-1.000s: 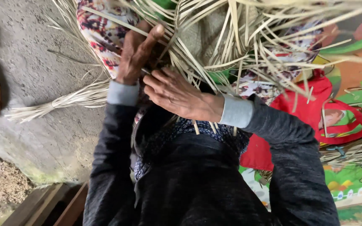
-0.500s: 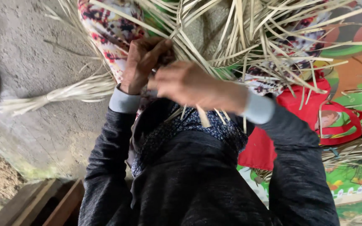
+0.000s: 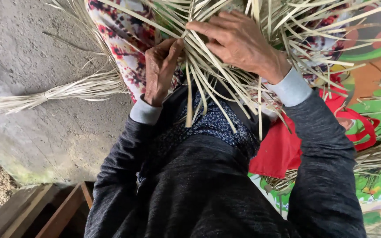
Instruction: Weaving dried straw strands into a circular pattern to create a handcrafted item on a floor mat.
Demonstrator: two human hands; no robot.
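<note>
Your red bag [image 3: 278,150] lay at four o'clock, its contents hidden. The pale woven strips [image 3: 217,83] fanned across your lap at twelve o'clock — your left hand [image 3: 160,70] pinched strands at their left edge, your right hand [image 3: 239,42] pressed flat on top.

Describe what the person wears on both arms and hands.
Both arms are covered by dark charcoal, heathered knit sleeves. A light grey ribbed cuff shows at each wrist. The left hand and right hand are bare: no gloves, and no rings or watch that can be seen.
</note>
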